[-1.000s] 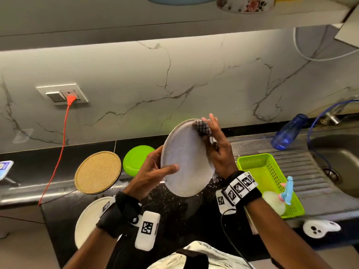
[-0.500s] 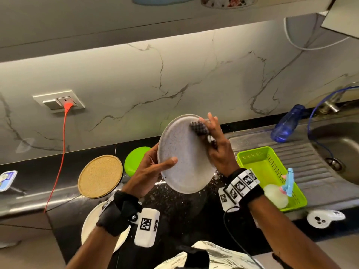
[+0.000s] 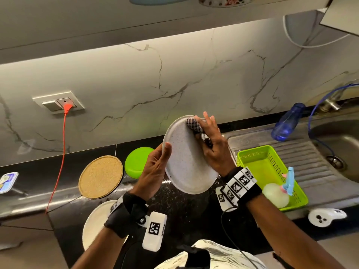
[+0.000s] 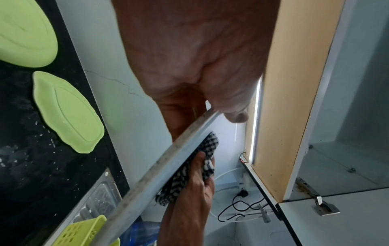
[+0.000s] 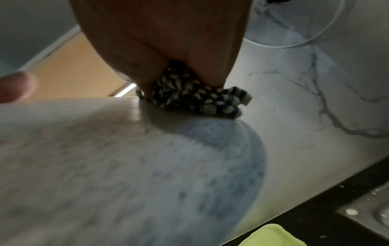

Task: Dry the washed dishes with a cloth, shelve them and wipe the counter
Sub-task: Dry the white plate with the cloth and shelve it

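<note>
A speckled white plate [image 3: 184, 160] is held tilted on edge above the black counter. My left hand [image 3: 155, 167] grips its left rim [image 4: 168, 163], thumb on the face and fingers behind. My right hand [image 3: 211, 144] presses a black-and-white checked cloth [image 3: 195, 126] against the plate's upper right edge. The left wrist view shows the cloth [image 4: 195, 169] bunched under the right hand's fingers. In the right wrist view the cloth [image 5: 195, 98] sits at the far rim of the plate [image 5: 126, 166]. A second white plate [image 3: 97, 222] lies on the counter at lower left.
A green lid [image 3: 137, 162] and a round cork mat [image 3: 101, 176] lie by the backsplash. A green basket [image 3: 258, 162] with a spray bottle stands on the sink drainboard [image 3: 310, 158], a blue bottle [image 3: 287, 121] behind it. Bowls sit on the shelf [image 3: 174, 10] overhead. An orange cord [image 3: 62, 148] hangs from the socket.
The plate has stayed in both hands at nearly the same tilt. My left thumb has slid from the plate's face up to its left rim. The cloth remains at the top edge.
</note>
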